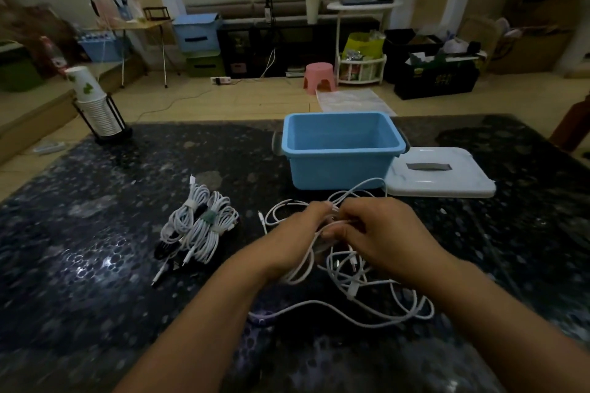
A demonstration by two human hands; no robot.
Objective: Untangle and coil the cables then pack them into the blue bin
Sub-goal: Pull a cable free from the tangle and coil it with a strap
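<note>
Well left of the left hand, coiled cables [199, 226] are lying on the table [95, 249], white bundles strapped with ties over a black one. The left hand [300, 239] is curling its fingers around the loose cables [367, 290], thin white cords looping in a tangle under and nearer than both hands. Just right of it, the right hand [380, 233] is pinching the same tangle. Beyond the hands, the bin [340, 166] is sitting open, pale blue, with a white lid [447, 179] at its right.
</note>
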